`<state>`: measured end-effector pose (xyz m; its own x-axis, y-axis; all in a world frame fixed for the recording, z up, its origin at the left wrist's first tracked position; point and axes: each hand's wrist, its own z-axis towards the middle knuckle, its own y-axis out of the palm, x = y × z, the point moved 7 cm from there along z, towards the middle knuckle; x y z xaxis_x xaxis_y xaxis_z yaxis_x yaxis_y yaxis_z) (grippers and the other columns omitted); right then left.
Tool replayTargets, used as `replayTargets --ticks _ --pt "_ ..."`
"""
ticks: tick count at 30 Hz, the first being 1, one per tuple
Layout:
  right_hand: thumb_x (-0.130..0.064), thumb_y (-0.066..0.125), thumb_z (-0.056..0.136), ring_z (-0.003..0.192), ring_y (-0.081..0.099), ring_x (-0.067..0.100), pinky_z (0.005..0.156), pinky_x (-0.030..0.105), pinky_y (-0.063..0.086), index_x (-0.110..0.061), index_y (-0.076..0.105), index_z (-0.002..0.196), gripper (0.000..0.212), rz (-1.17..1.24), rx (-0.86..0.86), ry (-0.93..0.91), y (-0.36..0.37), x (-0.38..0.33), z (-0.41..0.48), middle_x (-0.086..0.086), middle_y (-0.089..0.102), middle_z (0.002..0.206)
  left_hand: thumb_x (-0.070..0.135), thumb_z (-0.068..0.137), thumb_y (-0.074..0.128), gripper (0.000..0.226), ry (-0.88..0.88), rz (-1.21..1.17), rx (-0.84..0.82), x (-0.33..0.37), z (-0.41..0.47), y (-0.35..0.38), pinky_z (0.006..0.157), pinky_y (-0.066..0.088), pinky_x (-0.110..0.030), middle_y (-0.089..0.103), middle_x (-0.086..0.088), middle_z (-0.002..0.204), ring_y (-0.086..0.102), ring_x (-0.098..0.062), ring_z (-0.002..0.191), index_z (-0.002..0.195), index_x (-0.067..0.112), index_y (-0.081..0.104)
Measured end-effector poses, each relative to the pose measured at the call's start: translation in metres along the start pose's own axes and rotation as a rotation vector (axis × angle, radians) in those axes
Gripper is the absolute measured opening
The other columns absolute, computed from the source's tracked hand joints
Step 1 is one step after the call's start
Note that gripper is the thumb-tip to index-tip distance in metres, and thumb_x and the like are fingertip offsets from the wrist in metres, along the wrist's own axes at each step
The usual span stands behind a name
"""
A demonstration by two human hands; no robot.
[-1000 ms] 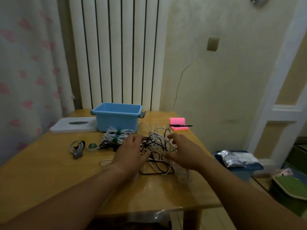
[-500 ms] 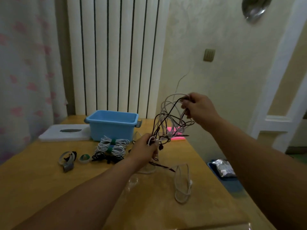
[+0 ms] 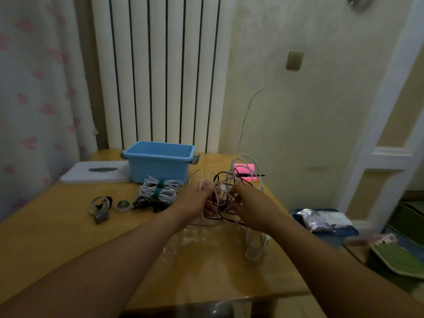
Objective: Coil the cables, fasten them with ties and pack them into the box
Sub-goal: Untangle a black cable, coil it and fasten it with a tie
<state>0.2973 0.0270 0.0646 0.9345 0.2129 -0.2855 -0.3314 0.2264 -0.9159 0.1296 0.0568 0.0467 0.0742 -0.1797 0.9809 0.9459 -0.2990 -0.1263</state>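
both grips have dropped and drawn together since half a second ago, when the right one held the tangle high. now the left grip (image 3: 195,200) and the right grip (image 3: 252,208) each curl their fingers round the tangled cables (image 3: 226,188), white and black, just above the bench (image 3: 68,237). a white loop (image 3: 254,246) trails onto it. the blue box (image 3: 158,167) stands behind, with the tied coils (image 3: 160,190) just in front of it.

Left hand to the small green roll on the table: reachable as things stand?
Likely yes by position, but not free yet: the green roll lies uncovered on the table, left of the left hand, which grips the tangled cables.
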Motion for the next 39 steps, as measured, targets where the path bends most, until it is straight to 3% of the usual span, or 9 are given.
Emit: replayTargets --ticks 3,10,17,22,26,30,33,35,39 --pt "-0.026 0.060 0.103 0.104 0.066 0.028 0.082 0.040 0.056 -0.025 0.069 0.114 0.014 -0.069 -0.026 0.092 0.003 0.020 0.001 0.004 0.072 0.114 0.024 0.115 0.046 0.034 0.007 -0.038 0.117 0.007 0.001 -0.028 0.072 0.064 -0.040 0.072 -0.025 0.107 0.070 -0.024 0.079 0.119 -0.006 0.061" --pt "-0.025 0.066 0.093 0.104 0.067 0.018 0.086 0.037 0.058 -0.030 0.070 0.130 0.037 -0.022 -0.228 -0.064 0.016 -0.020 0.007 -0.004 0.069 0.119 0.023 0.115 0.046 0.032 -0.007 -0.037 0.123 0.002 -0.005 -0.034 0.064 0.060 -0.031 0.071 -0.016 0.096 0.064 -0.021 0.075 0.119 -0.006 0.061" --pt "-0.019 0.067 0.096 0.109 0.067 0.022 0.091 0.038 0.057 -0.032 0.061 0.139 0.045 -0.066 -0.320 -0.033 0.024 -0.012 -0.006 -0.002 0.071 0.124 0.047 0.111 0.052 0.040 -0.016 -0.064 0.166 -0.003 -0.005 -0.049 0.078 0.053 -0.038 0.059 -0.001 0.093 0.056 -0.018 0.085 0.114 0.010 0.068" --pt "-0.018 0.057 0.097 0.103 0.065 0.029 0.077 0.034 0.049 -0.023 0.063 0.114 0.019 -0.116 -0.161 0.151 0.001 0.021 0.001 0.007 0.070 0.114 0.038 0.114 0.047 0.032 0.014 0.000 0.285 -0.015 -0.005 -0.063 0.069 0.059 -0.031 0.071 -0.005 0.115 0.068 -0.024 0.087 0.111 0.015 0.069" --pt "-0.016 0.059 0.096 0.079 0.070 0.023 0.076 0.043 0.062 -0.025 0.065 0.091 0.011 0.014 -0.138 0.126 -0.012 0.011 -0.004 0.000 0.072 0.090 0.039 0.113 0.048 0.037 0.061 -0.071 0.288 0.006 0.000 -0.066 0.079 0.059 -0.040 0.074 -0.016 0.108 0.067 -0.027 0.088 0.112 0.009 0.070" --pt "-0.029 0.068 0.099 0.076 0.069 0.011 0.072 0.039 0.062 -0.026 0.064 0.116 0.018 0.265 0.284 -0.062 -0.070 -0.042 0.006 -0.005 0.069 0.087 0.031 0.109 0.058 0.027 0.127 0.032 0.175 0.048 0.009 -0.058 0.088 0.061 -0.036 0.072 -0.017 0.108 0.070 -0.031 0.100 0.110 0.006 0.067" --pt "-0.038 0.071 0.099 0.082 0.065 0.011 0.072 0.033 0.055 -0.028 0.059 0.133 0.038 0.195 0.211 -0.056 -0.087 -0.063 0.035 -0.007 0.065 0.090 0.010 0.100 0.065 0.005 0.242 0.256 0.108 0.085 0.016 -0.049 0.092 0.063 -0.042 0.072 -0.017 0.107 0.073 -0.030 0.100 0.105 0.010 0.066" --pt "-0.040 0.065 0.103 0.085 0.067 0.018 0.074 0.035 0.055 -0.023 0.071 0.116 0.022 0.099 0.091 -0.030 -0.082 -0.061 0.052 -0.005 0.067 0.088 0.001 0.097 0.063 0.014 0.313 0.347 0.119 0.110 0.018 -0.045 0.082 0.064 -0.035 0.071 -0.013 0.102 0.074 -0.025 0.090 0.105 0.012 0.066" --pt "-0.032 0.057 0.104 0.079 0.069 0.030 0.074 0.040 0.056 -0.016 0.068 0.091 0.023 0.123 0.312 0.077 -0.108 -0.024 0.055 0.004 0.068 0.082 0.000 0.098 0.057 0.029 0.333 0.425 0.246 0.129 0.024 -0.070 0.073 0.057 -0.033 0.065 -0.003 0.114 0.068 -0.022 0.089 0.122 0.015 0.064"
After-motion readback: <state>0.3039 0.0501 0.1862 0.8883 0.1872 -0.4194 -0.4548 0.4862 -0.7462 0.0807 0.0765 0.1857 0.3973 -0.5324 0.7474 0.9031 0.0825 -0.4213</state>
